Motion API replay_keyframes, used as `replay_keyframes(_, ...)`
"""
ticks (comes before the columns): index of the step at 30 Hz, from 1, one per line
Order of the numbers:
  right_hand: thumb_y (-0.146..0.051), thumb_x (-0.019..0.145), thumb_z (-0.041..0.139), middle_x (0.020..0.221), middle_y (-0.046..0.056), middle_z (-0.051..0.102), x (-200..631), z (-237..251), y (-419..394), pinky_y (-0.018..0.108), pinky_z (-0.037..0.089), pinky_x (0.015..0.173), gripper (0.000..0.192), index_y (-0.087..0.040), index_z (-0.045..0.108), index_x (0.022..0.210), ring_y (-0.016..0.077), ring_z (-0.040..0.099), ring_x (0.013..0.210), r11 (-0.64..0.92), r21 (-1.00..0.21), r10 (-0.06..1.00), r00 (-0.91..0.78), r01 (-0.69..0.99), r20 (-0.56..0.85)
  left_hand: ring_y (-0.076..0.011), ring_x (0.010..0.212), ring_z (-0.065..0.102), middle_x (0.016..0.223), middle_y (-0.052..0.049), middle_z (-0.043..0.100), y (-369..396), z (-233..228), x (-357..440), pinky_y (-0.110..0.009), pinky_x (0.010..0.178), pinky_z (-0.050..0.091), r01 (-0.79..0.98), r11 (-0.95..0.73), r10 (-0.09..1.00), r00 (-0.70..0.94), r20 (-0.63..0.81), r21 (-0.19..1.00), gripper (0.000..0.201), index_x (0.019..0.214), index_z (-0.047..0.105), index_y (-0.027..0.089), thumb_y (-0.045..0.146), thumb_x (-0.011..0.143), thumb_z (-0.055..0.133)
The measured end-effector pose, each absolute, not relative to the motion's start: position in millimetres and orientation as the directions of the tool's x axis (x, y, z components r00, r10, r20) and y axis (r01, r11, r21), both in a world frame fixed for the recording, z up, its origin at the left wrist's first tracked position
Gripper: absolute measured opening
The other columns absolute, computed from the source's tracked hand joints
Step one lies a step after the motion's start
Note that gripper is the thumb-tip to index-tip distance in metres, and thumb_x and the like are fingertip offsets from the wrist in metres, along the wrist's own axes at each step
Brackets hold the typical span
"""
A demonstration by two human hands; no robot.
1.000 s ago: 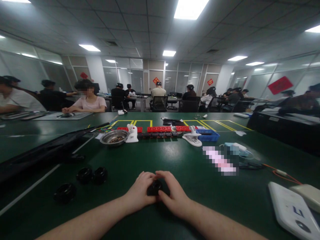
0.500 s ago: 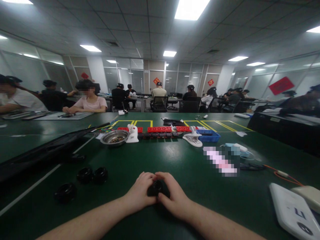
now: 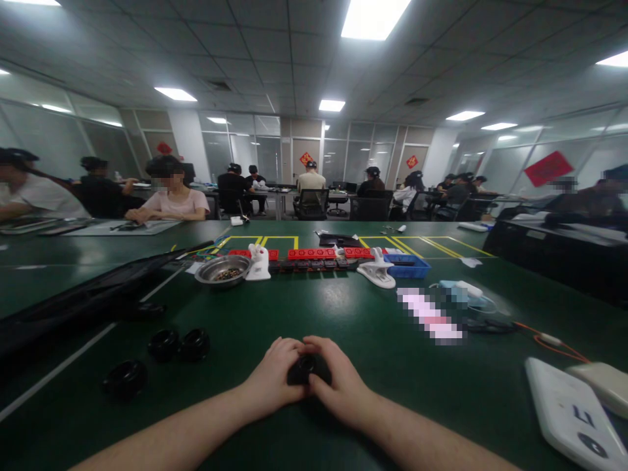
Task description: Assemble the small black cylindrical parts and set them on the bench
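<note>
1. Three black rings point(image 3: 164, 345) lie on the green table point(image 3: 304, 307), well left of the hands.
2. The left hand point(image 3: 275, 378) curls closed on a black part point(image 3: 305, 369).
3. That part sits on the table, between both hands.
4. The right hand point(image 3: 341, 386) grips its other side.
5. A white pad point(image 3: 569, 412) lies far right.
</note>
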State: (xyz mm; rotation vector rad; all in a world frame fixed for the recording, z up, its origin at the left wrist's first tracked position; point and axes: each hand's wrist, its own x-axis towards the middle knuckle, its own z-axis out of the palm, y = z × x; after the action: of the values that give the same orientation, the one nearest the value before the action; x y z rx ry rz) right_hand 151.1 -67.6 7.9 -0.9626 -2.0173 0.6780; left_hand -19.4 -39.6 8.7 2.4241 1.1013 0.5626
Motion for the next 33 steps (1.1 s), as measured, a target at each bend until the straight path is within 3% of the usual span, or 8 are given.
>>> replay_keyframes(6,-0.014,0.067,0.056,0.112,0.008,0.047,151.7,9.4,-68.6,0.041,0.034,0.092,0.053,-0.020,0.038,0.117,0.0221,0.044,0.105,0.555,-0.712,0.831,-0.334,0.431,0.445,-0.0239,0.096,0.048,0.102,-0.004,0.054,-40.6,8.5,-19.7,-0.039,0.088,0.034,0.610,-0.596,0.780,0.595,0.196,0.523,0.034,0.093,0.057,0.021,0.031,0.062,0.067)
replay_keyframes(12,-0.013,0.068,0.057,0.097,0.005,0.052,149.0,7.8,-66.5,0.036,0.040,0.084,0.043,-0.021,0.044,0.108,0.0189,0.049,0.093,0.536,-0.712,0.844,-0.300,0.453,0.444,-0.0242,0.097,0.048,0.103,-0.005,0.055,-40.1,9.5,-19.8,-0.041,0.090,0.033,0.593,-0.614,0.764,0.613,0.203,0.521,0.041,0.101,0.055,0.020,0.031,0.063,0.067)
replay_keyframes(18,-0.006,0.068,0.049,0.109,0.007,0.048,152.8,7.8,-68.7,0.037,0.036,0.091,0.050,-0.020,0.038,0.115,0.0190,0.045,0.104,0.598,-0.696,0.800,-0.352,0.397,0.486,-0.0239,0.097,0.047,0.103,-0.005,0.054,-42.1,10.9,-20.1,-0.039,0.089,0.034,0.603,-0.606,0.773,0.601,0.204,0.519,0.043,0.102,0.054,0.020,0.032,0.063,0.068)
replay_keyframes(26,-0.015,0.065,0.062,0.099,0.006,0.051,148.9,6.2,-65.2,0.037,0.040,0.085,0.047,-0.019,0.043,0.108,0.0203,0.049,0.094,0.532,-0.706,0.846,-0.261,0.468,0.464,-0.0236,0.095,0.048,0.101,-0.005,0.055,-39.6,8.4,-19.5,-0.039,0.088,0.035,0.609,-0.612,0.769,0.606,0.201,0.504,0.032,0.092,0.058,0.020,0.031,0.063,0.066)
replay_keyframes(33,-0.008,0.071,0.048,0.109,0.007,0.050,152.9,9.6,-68.7,0.040,0.036,0.091,0.053,-0.022,0.033,0.120,0.0199,0.047,0.104,0.602,-0.697,0.795,-0.367,0.389,0.483,-0.0241,0.097,0.048,0.102,-0.005,0.055,-39.5,7.6,-20.4,-0.044,0.094,0.028,0.604,-0.608,0.770,0.607,0.197,0.515,0.045,0.104,0.053,0.021,0.034,0.064,0.067)
